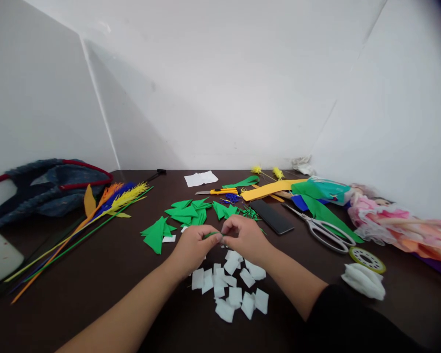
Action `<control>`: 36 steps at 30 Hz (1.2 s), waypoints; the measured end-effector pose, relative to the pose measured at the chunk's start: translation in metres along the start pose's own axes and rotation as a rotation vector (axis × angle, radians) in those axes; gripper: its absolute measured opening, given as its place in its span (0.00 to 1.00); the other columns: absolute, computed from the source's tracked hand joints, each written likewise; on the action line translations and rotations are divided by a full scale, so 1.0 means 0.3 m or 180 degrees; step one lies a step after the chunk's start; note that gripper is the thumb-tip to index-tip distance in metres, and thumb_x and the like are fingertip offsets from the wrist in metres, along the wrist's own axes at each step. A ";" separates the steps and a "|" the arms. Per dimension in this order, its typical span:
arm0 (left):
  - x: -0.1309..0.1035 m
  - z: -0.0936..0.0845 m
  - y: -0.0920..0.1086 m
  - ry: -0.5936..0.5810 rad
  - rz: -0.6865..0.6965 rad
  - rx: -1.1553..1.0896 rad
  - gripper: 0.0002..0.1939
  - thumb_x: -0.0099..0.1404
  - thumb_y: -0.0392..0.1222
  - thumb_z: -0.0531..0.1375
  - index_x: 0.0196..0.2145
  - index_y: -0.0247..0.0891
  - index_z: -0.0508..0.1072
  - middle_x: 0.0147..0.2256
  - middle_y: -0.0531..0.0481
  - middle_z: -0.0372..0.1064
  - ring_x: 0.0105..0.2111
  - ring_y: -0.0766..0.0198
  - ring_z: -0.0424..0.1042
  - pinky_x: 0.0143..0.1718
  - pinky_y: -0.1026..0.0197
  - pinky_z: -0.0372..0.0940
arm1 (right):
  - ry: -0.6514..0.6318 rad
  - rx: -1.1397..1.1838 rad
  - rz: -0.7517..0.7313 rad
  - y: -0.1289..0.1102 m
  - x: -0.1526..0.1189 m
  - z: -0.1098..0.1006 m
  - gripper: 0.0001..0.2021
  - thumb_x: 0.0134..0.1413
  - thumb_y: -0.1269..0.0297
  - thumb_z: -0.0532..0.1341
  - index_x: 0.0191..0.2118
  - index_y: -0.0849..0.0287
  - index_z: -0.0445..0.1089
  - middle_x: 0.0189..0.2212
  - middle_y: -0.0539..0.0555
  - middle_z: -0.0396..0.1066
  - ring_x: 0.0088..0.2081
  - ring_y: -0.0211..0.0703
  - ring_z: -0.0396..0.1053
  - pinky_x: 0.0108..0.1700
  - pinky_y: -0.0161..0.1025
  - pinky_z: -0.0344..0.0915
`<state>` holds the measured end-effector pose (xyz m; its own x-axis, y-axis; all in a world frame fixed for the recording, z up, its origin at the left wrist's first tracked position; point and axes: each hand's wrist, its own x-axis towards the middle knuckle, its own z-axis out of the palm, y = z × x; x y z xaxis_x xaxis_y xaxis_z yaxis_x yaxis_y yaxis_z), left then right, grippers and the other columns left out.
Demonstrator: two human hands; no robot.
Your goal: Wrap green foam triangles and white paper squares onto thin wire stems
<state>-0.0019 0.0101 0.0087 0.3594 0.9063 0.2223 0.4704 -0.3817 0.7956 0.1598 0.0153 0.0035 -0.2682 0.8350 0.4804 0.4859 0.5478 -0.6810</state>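
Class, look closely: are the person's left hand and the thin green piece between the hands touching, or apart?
Touching. The head view shows the left hand pinching one end of the thin green piece, with the right hand at its other end.

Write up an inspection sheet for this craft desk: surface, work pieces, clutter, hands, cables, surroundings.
Surface: dark brown table, mostly covered in craft scraps.
Work pieces: thin green strip held between both hands; white paper squares lie beneath them; green paper triangles just beyond.
Clutter: scissors, yellow utility knife, tape roll, coloured feather stems, doll, crumpled white wad.
Hands: left hand and right hand both pinch the strip with their fingers.
Cables: nothing seen.
Surroundings: white wall panels; dark blue bag at left.
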 end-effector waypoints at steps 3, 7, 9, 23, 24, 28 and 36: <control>-0.004 0.000 0.002 0.0186 -0.0113 -0.0082 0.14 0.57 0.47 0.53 0.25 0.36 0.73 0.23 0.51 0.69 0.26 0.64 0.65 0.28 0.64 0.57 | 0.0106 0.0004 -0.0215 0.008 -0.004 0.005 0.06 0.37 0.74 0.63 0.25 0.58 0.66 0.23 0.48 0.66 0.26 0.36 0.64 0.29 0.33 0.62; -0.003 -0.004 0.006 0.0463 -0.0168 -0.0150 0.14 0.57 0.47 0.52 0.27 0.36 0.73 0.24 0.51 0.70 0.28 0.62 0.66 0.29 0.63 0.57 | 0.0116 0.0175 -0.0502 0.010 -0.006 0.003 0.07 0.43 0.71 0.61 0.33 0.57 0.70 0.30 0.51 0.69 0.30 0.37 0.67 0.33 0.35 0.66; -0.001 -0.006 0.006 0.0458 -0.0140 -0.0107 0.14 0.57 0.46 0.52 0.28 0.36 0.73 0.24 0.51 0.70 0.28 0.62 0.66 0.30 0.63 0.58 | 0.0168 0.0242 -0.0578 0.008 -0.005 0.004 0.08 0.48 0.70 0.59 0.35 0.57 0.71 0.32 0.52 0.71 0.33 0.38 0.68 0.36 0.36 0.66; -0.005 0.049 0.026 0.0169 -0.0583 -0.2093 0.09 0.53 0.37 0.57 0.33 0.33 0.73 0.29 0.48 0.73 0.31 0.62 0.71 0.43 0.57 0.61 | 0.0727 -0.1488 -0.1442 0.024 -0.006 0.009 0.09 0.54 0.71 0.52 0.32 0.59 0.70 0.31 0.56 0.70 0.35 0.43 0.65 0.39 0.41 0.64; -0.005 0.049 0.026 0.0180 -0.0634 -0.2070 0.09 0.53 0.37 0.57 0.32 0.33 0.74 0.28 0.48 0.73 0.32 0.62 0.71 0.42 0.56 0.61 | 0.0692 -0.1592 -0.1465 0.023 -0.005 0.007 0.09 0.54 0.71 0.52 0.30 0.59 0.70 0.31 0.56 0.69 0.34 0.43 0.64 0.39 0.41 0.63; 0.000 0.041 0.017 0.0154 -0.0635 -0.1760 0.09 0.53 0.39 0.58 0.32 0.33 0.73 0.29 0.47 0.73 0.33 0.61 0.71 0.41 0.57 0.62 | 0.0582 -0.1483 -0.1329 0.021 -0.003 0.000 0.08 0.54 0.72 0.52 0.29 0.60 0.67 0.28 0.56 0.67 0.33 0.43 0.62 0.37 0.40 0.62; 0.008 0.035 0.005 0.0029 -0.0392 -0.1256 0.12 0.54 0.45 0.58 0.30 0.34 0.73 0.28 0.47 0.72 0.32 0.60 0.69 0.37 0.59 0.62 | 0.0294 -0.0695 -0.0702 -0.002 -0.009 -0.015 0.05 0.44 0.75 0.57 0.25 0.59 0.64 0.25 0.51 0.65 0.30 0.40 0.63 0.32 0.36 0.61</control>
<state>0.0082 0.0098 0.0043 0.3118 0.9431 0.1154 0.1637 -0.1730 0.9712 0.1641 0.0124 0.0050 -0.3152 0.6838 0.6581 0.5942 0.6829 -0.4249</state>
